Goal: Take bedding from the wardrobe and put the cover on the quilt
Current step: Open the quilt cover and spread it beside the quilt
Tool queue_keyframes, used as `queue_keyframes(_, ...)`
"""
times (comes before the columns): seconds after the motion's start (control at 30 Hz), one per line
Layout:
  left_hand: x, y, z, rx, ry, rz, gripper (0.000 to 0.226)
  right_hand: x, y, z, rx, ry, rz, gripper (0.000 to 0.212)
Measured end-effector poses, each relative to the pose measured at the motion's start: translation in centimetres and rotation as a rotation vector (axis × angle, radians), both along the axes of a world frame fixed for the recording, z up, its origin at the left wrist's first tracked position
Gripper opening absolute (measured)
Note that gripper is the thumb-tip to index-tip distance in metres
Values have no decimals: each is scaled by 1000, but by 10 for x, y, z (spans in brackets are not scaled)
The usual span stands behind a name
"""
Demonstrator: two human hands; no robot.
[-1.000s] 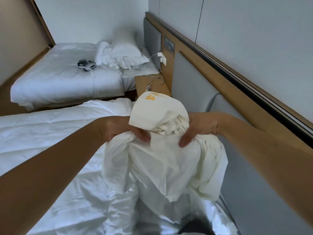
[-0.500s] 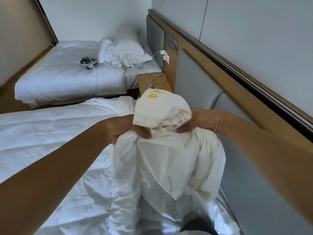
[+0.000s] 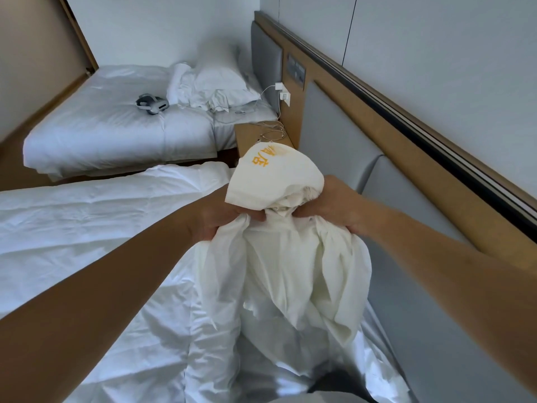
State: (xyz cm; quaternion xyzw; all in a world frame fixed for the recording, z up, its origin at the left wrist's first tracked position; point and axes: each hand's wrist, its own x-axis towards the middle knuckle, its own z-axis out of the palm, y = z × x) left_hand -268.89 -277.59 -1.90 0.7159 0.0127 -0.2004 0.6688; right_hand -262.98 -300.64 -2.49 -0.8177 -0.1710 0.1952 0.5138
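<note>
I hold up a bunched cream-white cover (image 3: pixel 287 266) in front of me, over the near bed. Its top corner, marked with orange embroidered characters, flops over towards me. My left hand (image 3: pixel 220 218) grips the gathered cloth on the left side and my right hand (image 3: pixel 337 205) grips it on the right, the two hands close together. The rest of the cover hangs down in folds below my hands. A white quilt (image 3: pixel 96 228) lies spread over the near bed to the left and beneath the cover.
A grey padded headboard (image 3: pixel 406 257) with a wooden rail runs along the right. A wooden nightstand (image 3: pixel 255 138) with cables stands between the beds. The far bed (image 3: pixel 116 129) carries pillows (image 3: pixel 220 82) and a headset (image 3: pixel 151 103).
Both hands have raised the bunched cover a little and drawn closer together. The embroidered corner has tipped further towards me.
</note>
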Motion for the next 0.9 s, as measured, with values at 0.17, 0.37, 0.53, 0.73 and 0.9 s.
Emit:
queue_keyframes(0.17, -3, 26, -3, -269, 96, -126, 31, -5, 6, -11, -283, -474, -108, 12)
queue_keyframes(0.37, -17, 25, 8, -274, 307, -186, 71, -25, 9, -37, -306, -1009, -129, 8)
queue_keyframes(0.53, -44, -2, -12, 562, -94, -73, 95, -28, 2, -50, -278, -1501, -102, 8)
queue_keyframes(0.73, -99, -56, -88, 848, -671, 257, 90, -32, 2, -67, -176, -1657, -196, 27)
queue_keyframes(0.9, -112, -42, -96, 316, -631, 124, 64, -39, -7, -80, -99, -1603, -132, 30)
